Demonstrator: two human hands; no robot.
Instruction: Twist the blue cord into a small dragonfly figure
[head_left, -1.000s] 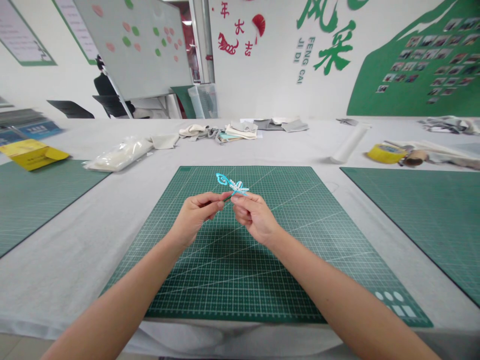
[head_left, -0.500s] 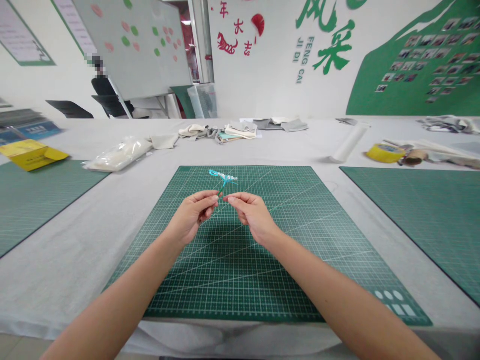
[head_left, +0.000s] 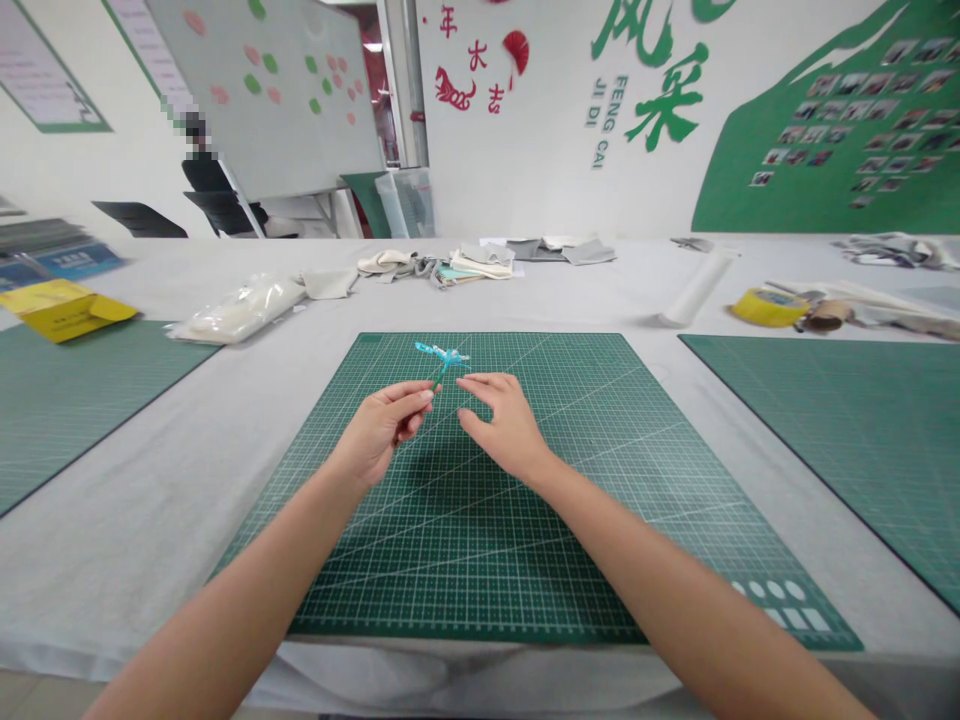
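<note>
Between the thumb and fingers of my left hand (head_left: 394,420) is the green stem of a small blue flower-like craft piece (head_left: 448,357). Its top is light blue with pale bits, and one looped blue strip sticks out to the left. The stem's lower end is hidden in my fingers. Close by on the right, my right hand (head_left: 504,420) holds nothing, its thumb and fingers apart and pointing toward the stem. Both hands are above a green cutting mat (head_left: 525,560) with a white grid.
Further cutting mats lie left (head_left: 97,400) and right (head_left: 840,430). Along the back are a plastic-wrapped packet (head_left: 240,308), fabric scraps (head_left: 480,260), a white roll (head_left: 697,290) and yellow tape (head_left: 769,307). A yellow folder (head_left: 67,308) rests at left. A person (head_left: 204,172) sits far back.
My right thumb and fingers have spread apart from their pinch and moved slightly away from the stem. The craft piece has shifted a little left and turned slightly in my left hand.
</note>
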